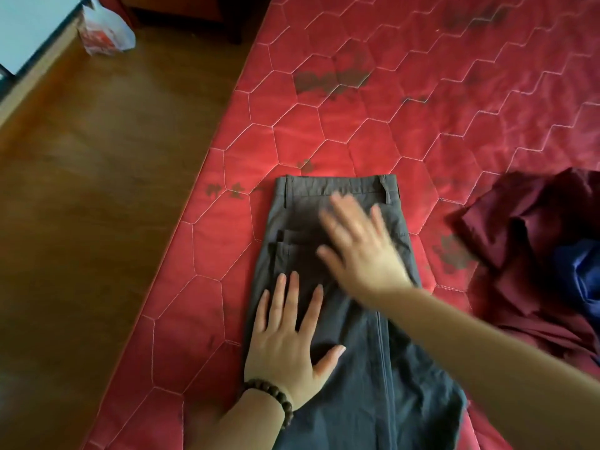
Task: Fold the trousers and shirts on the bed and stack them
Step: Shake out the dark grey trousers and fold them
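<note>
Left hand [285,345], beaded bracelet [272,397] at the wrist, lies flat with fingers spread on the lower left part of the grey trousers [341,319]; right hand [360,245], motion-blurred, is open with fingers spread over the seat of the trousers just below the waistband. Trousers lie folded lengthwise, leg on leg, waistband away from the person, near the left edge of the red quilted bed [406,108]. To the right on the bed: crumpled maroon garment [532,228] with blue cloth [581,274] against it; wooden floor [97,190] left, white plastic bag [104,30] on it.
</note>
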